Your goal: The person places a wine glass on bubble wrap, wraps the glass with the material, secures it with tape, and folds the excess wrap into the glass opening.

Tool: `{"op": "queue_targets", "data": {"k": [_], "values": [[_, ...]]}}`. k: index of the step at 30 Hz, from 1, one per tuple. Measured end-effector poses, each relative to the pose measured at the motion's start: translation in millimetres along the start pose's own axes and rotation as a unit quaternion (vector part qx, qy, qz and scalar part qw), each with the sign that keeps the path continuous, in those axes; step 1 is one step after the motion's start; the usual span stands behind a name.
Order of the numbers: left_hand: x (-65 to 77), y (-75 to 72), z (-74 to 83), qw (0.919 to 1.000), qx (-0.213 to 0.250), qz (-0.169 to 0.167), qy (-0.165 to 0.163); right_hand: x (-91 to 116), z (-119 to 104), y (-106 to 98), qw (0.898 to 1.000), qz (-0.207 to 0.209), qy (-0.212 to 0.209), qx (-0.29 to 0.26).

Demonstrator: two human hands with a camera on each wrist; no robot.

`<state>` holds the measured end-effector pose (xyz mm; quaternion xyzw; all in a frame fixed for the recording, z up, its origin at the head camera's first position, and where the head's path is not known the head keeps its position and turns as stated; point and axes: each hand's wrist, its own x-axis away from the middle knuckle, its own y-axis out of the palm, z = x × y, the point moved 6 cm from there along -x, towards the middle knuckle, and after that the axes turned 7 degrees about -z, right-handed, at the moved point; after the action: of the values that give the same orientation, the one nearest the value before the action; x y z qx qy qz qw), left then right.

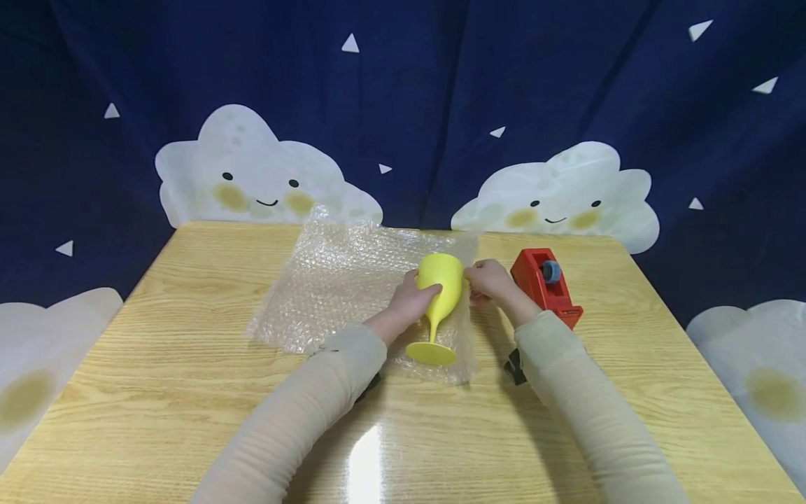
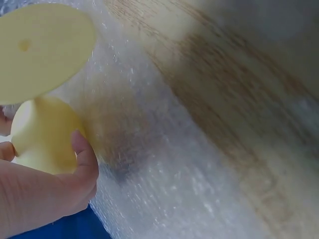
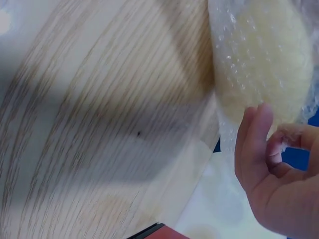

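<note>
A yellow plastic goblet (image 1: 443, 280) is held by its bowl in my left hand (image 1: 408, 301), thumb across the near side. It leans with its round foot towards me, over a sheet of bubble wrap (image 1: 340, 287). In the left wrist view the goblet's foot (image 2: 50, 50) fills the upper left corner. Beside the bowl, my right hand (image 1: 492, 278) pinches the right edge of the bubble wrap between thumb and index finger. From the right wrist, the goblet shows pale through the raised wrap (image 3: 227, 64).
Just right of my right hand stands a red tape dispenser (image 1: 535, 283) with a blue roll core. The wrap lies across the middle of the wooden table (image 1: 157, 378), reaching its back edge. Behind hangs a dark blue curtain (image 1: 415, 84) with clouds and triangles.
</note>
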<state>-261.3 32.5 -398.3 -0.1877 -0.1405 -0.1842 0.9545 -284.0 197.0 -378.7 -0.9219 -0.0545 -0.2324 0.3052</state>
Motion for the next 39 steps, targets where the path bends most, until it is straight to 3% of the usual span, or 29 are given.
{"op": "queue_targets", "data": {"k": [10, 18, 22, 28, 39], "values": [[2.6, -7.3, -0.6, 0.9992, -0.019, -0.019, 0.029, 0.7, -10.8, 13.2, 0.999, -0.016, -0.024, -0.025], [2.1, -9.0, 2.0, 0.9984, -0.028, -0.019, 0.046, 9.9, -21.2, 18.4, 0.995, -0.031, -0.041, -0.083], [2.7, -10.3, 2.9, 0.9988, -0.038, -0.013, 0.028, 8.2, -21.5, 18.4, 0.996, -0.026, -0.031, -0.076], [4.6, -10.6, 6.8, 0.996, -0.089, 0.0, 0.003, 4.6, -20.1, 18.7, 0.998, -0.032, -0.034, -0.051], [3.0, -9.3, 10.0, 0.9934, -0.109, 0.016, -0.03, 5.5, -21.2, 17.9, 0.998, -0.034, -0.046, -0.039]]}}
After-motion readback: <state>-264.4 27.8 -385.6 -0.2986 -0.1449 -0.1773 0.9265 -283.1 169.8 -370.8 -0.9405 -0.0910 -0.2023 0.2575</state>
